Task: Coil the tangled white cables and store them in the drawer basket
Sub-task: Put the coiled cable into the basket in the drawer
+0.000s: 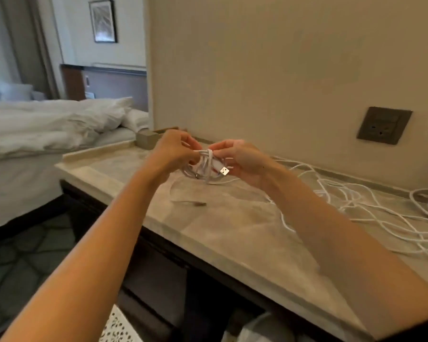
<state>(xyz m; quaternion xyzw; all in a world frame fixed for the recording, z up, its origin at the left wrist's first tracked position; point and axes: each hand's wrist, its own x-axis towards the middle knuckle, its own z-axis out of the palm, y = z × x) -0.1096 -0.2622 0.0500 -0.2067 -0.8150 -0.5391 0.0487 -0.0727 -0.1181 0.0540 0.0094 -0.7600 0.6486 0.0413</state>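
- Your left hand is raised above the beige marble bench; its grip is pinched on the left side of a small coiled white cable.
- Your right hand faces it, its grip pressed together on the right side of the same coil, thumb on top.
- You hold the coil clear of the bench, with one strand wrapped across its middle.
- A silver USB plug sticks out of the coil, just beside your right palm.
- A loose white cable end lies on the bench below your hands and ends in a small dark connector.
- The tangled heap of white cables sprawls over the bench's right part, near the wall.
- A grey wall socket sits above that heap.
- A small beige box stands at the bench's far left corner.
- A bed with white duvet lies beyond, to the left.
- A white perforated panel shows below the bench front; you cannot tell what it belongs to.
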